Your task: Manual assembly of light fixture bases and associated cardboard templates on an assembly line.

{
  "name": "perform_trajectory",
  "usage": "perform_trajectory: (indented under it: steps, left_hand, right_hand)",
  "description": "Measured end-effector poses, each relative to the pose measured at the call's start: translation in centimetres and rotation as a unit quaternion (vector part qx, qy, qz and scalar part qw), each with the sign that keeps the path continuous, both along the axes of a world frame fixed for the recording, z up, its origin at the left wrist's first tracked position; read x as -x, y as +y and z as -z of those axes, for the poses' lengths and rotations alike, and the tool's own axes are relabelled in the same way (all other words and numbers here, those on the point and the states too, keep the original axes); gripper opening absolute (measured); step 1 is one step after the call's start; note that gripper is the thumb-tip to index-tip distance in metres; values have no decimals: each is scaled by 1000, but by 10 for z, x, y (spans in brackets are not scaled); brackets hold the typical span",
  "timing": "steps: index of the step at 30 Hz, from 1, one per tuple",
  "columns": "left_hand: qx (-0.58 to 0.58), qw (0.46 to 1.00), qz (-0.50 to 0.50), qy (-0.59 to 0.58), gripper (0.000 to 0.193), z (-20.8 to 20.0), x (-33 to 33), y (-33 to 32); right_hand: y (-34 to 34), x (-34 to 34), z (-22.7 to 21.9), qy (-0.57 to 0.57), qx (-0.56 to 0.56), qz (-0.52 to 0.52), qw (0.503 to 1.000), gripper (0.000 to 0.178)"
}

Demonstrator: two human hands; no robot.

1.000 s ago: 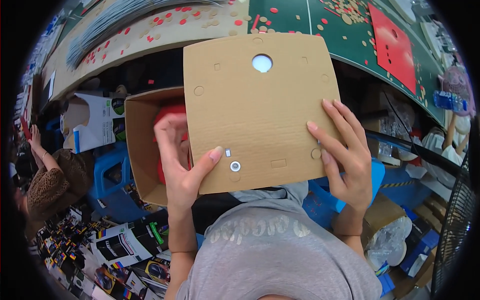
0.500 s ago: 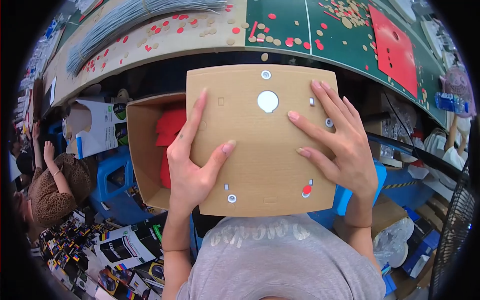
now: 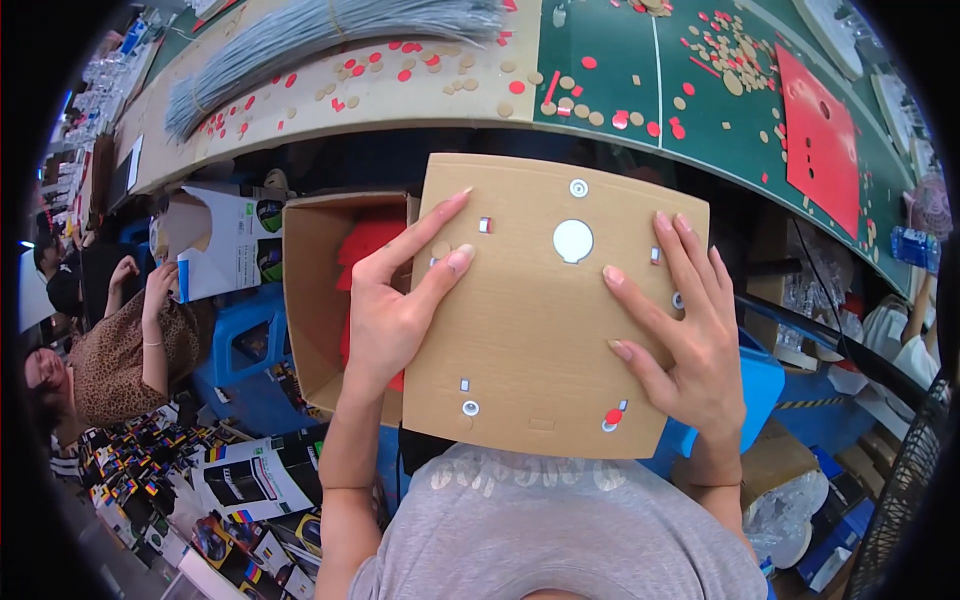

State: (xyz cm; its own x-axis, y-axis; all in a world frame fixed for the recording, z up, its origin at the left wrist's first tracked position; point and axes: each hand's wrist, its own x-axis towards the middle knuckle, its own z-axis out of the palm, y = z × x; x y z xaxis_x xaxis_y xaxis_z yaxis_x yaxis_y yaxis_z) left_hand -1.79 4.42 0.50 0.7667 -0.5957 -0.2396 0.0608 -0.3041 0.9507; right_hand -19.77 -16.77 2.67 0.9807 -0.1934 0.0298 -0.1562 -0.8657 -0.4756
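A tan cardboard panel (image 3: 530, 340) lies tilted in front of my body, with a large round hole near its top, small slots and several round white-ringed holes. A red disc (image 3: 613, 416) shows at its lower right hole. My left hand (image 3: 395, 310) grips the panel's left edge, index finger and thumb spread on top, other fingers hidden. The thumb tip is beside a small round cut-out near that edge. My right hand (image 3: 690, 340) lies on the panel's right side with fingers spread, fingertips near a slot and the large hole.
Beyond the panel runs a workbench (image 3: 400, 115) with grey wire ties (image 3: 330, 40), scattered red and tan discs, and a red punched sheet (image 3: 820, 140). An open carton (image 3: 310, 300) with red pieces stands left, near a blue stool (image 3: 245, 340). Another person (image 3: 135, 350) sits far left.
The panel has turned slightly clockwise and sits further right and lower in view. My left thumb has moved up toward the left edge. The upper-left square cut now shows open.
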Motion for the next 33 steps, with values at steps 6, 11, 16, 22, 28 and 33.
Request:
perform_trajectory:
  steps: [6, 11, 16, 22, 28, 33]
  left_hand:
    - [-147, 859, 59, -486, 53, -26, 11, -10]
    - [-195, 861, 271, -383, 66, -41, 45, 1]
    - [-223, 857, 275, -375, 69, -39, 48, -2]
    - [-220, 854, 282, -377, 68, -38, 53, -6]
    - [-226, 857, 266, -379, 68, -35, 49, 3]
    - [-218, 848, 270, -402, 67, -35, 48, 0]
  right_hand:
    - [5, 6, 16, -163, 52, 86, 981, 28]
    - [-22, -1, 16, -327, -6, 89, 941, 12]
    - [-78, -113, 12, -221, -136, 35, 965, 19]
    - [-94, -253, 57, -150, -25, -55, 987, 25]
    - [-89, -266, 58, -131, -137, -29, 981, 19]
    - [-102, -255, 66, -151, -243, 14, 958, 18]
